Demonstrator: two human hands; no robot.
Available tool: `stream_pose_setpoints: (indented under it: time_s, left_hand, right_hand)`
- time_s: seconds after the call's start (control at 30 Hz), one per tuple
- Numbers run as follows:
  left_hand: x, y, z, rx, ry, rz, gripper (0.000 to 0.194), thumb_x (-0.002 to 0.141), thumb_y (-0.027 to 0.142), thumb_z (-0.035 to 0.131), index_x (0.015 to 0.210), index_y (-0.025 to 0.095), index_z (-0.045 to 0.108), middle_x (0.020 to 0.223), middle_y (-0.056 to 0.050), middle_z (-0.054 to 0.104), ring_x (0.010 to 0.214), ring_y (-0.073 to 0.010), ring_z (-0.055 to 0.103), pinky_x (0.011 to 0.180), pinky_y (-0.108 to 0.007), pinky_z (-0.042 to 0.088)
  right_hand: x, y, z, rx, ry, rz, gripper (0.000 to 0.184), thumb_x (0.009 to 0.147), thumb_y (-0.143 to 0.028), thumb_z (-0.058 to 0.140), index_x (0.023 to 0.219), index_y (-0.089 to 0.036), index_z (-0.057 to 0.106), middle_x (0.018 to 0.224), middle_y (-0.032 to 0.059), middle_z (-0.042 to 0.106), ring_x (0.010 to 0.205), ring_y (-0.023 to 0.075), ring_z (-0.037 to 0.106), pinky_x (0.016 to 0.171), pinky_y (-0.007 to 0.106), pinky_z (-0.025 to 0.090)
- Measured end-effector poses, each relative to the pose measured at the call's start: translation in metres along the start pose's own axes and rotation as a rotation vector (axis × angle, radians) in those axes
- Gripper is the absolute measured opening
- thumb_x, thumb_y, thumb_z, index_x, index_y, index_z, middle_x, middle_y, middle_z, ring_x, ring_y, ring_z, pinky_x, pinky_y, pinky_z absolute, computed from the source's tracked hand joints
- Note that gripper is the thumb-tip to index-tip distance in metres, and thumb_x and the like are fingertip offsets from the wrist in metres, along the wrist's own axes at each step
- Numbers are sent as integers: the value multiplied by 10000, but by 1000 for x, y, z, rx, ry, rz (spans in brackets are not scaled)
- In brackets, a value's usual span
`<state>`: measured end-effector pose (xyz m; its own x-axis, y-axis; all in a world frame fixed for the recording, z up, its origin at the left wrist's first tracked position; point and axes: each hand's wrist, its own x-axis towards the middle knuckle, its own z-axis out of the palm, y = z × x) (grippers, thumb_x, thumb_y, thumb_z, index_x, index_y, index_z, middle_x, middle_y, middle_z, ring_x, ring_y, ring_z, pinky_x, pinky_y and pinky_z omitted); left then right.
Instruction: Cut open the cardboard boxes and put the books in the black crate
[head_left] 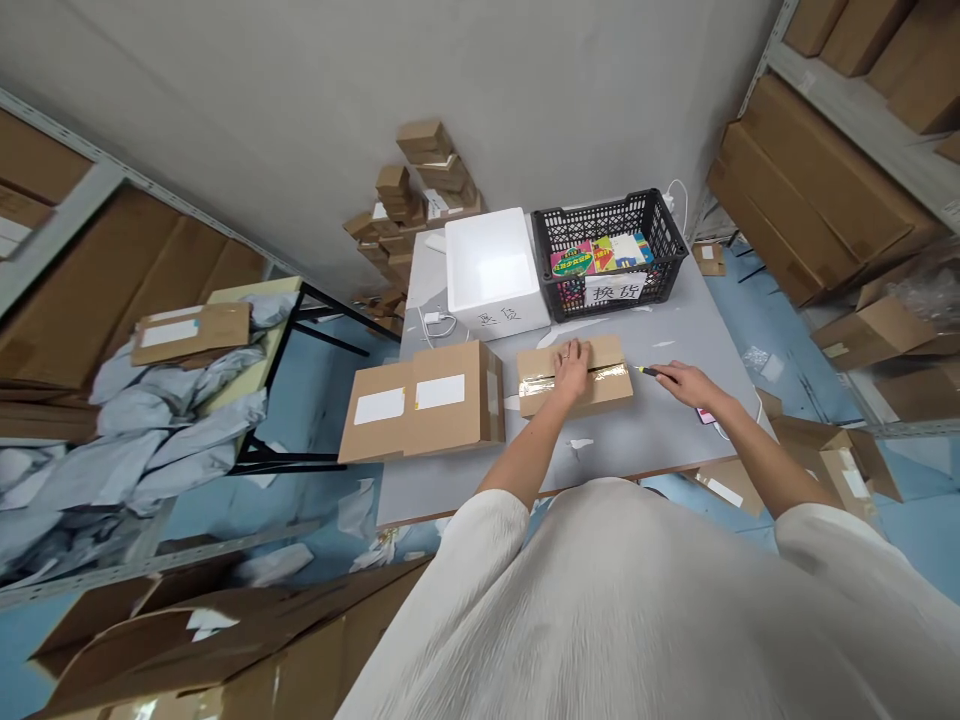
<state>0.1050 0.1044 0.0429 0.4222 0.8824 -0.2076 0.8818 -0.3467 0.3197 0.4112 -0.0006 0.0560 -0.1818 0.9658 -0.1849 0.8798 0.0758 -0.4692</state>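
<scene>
A small cardboard box (540, 372) lies on the grey table in front of me, with shiny tape along its middle and a dark slit in the seam. On its top rests my left hand (572, 368), fingers spread and pressing on the cardboard. My right hand (686, 383) is closed around a utility knife (646, 371) with a black and yellow body. The knife's tip points left, just off the right end of the box. Left of the box stand two larger cardboard boxes (446, 393) with white labels.
Behind the box are a white foam box (497, 265) and a black plastic crate (611, 255) holding colourful books. A phone (705, 416) lies by my right wrist. Stacked parcels (439, 165) stand against the wall. Grey bags (172, 420) fill the left; open cartons (825, 455) sit right.
</scene>
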Motion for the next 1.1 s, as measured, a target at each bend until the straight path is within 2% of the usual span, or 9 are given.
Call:
stream_pose_setpoints:
  time_s: [0.1,0.2,0.3,0.47,0.6,0.8,0.93,1.03,1.1]
  left_hand:
    - [11,-7,-2,-31,-75,-24,913,949,296,715,1760,261,296,1877,-221,204,1764,-400,133,1384,-688,117]
    - [18,-12,-6,-54,-108,-43,951,947,347,701,1782,316,247,1868,-181,264,1754,-390,176,1367,-701,156]
    - [13,-14,-6,-43,-71,-15,858,1021,383,578,1798,308,223,1854,-161,312,1744,-359,213,1374,-664,150]
    - [-9,-10,5,-14,46,22,737,1098,441,392,1792,230,263,1848,-183,320,1742,-339,209,1395,-614,81]
    - [-16,-8,10,-17,104,28,718,1100,437,377,1781,223,296,1842,-189,335,1734,-338,228,1396,-619,71]
    - [-15,-8,10,-9,102,24,702,1103,433,393,1775,247,318,1849,-172,329,1735,-346,230,1395,-636,87]
    - [-15,-9,13,10,108,28,685,1116,438,372,1769,239,326,1844,-178,339,1729,-344,247,1397,-628,85]
    - [-15,-10,16,19,130,33,686,1116,434,366,1772,240,324,1840,-173,351,1724,-351,262,1396,-634,96]
    - [-15,-11,18,41,136,33,674,1124,438,324,1764,228,346,1834,-170,367,1720,-345,273,1401,-624,97]
  right_hand:
    - [3,-5,5,-148,-10,-27,526,1099,-433,528,1590,-324,681,1280,152,750,1150,347,702,997,443,528]
    - [5,-7,10,-178,-16,-23,537,1101,-421,536,1616,-327,661,1298,160,726,1179,354,678,987,435,510]
    - [8,-4,14,-174,1,-26,535,1109,-433,527,1616,-323,661,1301,159,717,1184,348,663,996,432,498]
    - [14,-3,24,-176,40,-21,538,1120,-439,504,1622,-316,654,1305,166,710,1209,353,637,1010,435,475]
    - [19,-5,28,-187,70,-5,541,1125,-436,487,1629,-318,644,1306,170,704,1211,365,619,999,442,455]
    - [19,0,26,-215,99,-5,550,1129,-448,448,1625,-320,647,1343,183,688,1215,386,585,979,465,438]
    - [16,3,38,-183,123,-3,571,1135,-461,434,1652,-305,617,1334,182,687,1189,375,596,966,454,461]
    - [14,14,41,-176,145,1,576,1128,-458,448,1661,-307,605,1336,178,678,1183,374,605,976,460,479]
    - [11,28,34,-198,225,46,581,1119,-464,450,1652,-301,612,1350,185,666,1171,383,607,982,485,487]
